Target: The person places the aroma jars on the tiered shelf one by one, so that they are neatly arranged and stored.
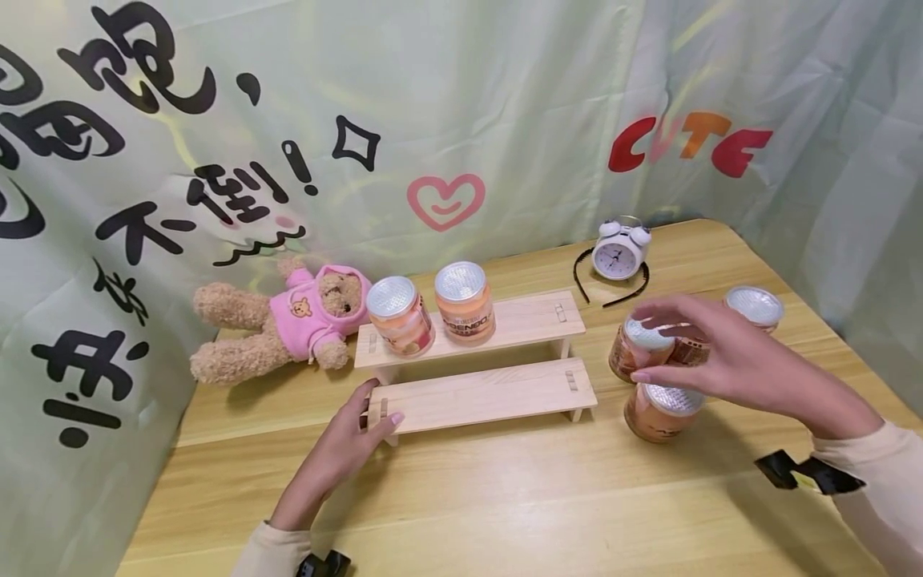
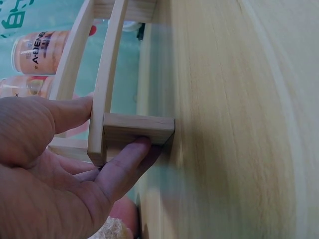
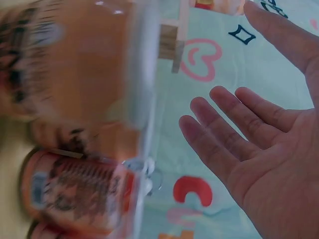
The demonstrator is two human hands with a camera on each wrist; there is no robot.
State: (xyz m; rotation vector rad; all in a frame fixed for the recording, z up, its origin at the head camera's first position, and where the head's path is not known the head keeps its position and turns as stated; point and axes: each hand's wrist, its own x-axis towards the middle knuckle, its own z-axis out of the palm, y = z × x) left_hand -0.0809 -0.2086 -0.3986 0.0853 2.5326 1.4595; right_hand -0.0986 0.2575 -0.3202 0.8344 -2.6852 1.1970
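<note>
Closest to the head camera, at seven o'clock, a cream fabric sleeve [image 1: 270, 553] with a black wrist band [image 1: 324, 565] stretches over a pale wood-grain table [image 1: 505, 505]. Bold black characters [image 1: 82, 414] run from eight to ten o'clock on a pale green fabric curtain [image 1: 541, 120]. At nine o'clock a light-brown plush bear in a pink hooded top [image 1: 288, 324] lies on its back. The left hand [image 1: 349, 437], at seven, grips the near end of a pale wooden rack with two stepped boards [image 1: 483, 393], thumb on the lower board and fingers around the end leg. On the rack's upper board stand two upright peach-coloured round cans with silvery lids, one towards eight [image 1: 400, 320], the other near the dial's centre [image 1: 465, 304]; the lower board is bare. Pinkish-red heart print [image 1: 447, 209] sits at twelve. Towards three, a white twin-bell alarm clock [image 1: 616, 255] stands with a thin black headband [image 1: 576, 271] around it. Between three and four, the right hand [image 1: 728, 361] hovers over four similar cans grouped on the table, the nearest [image 1: 663, 413] at four; its fingers are loosely spread and hold nothing, the palm showing in the right wrist view.
</note>
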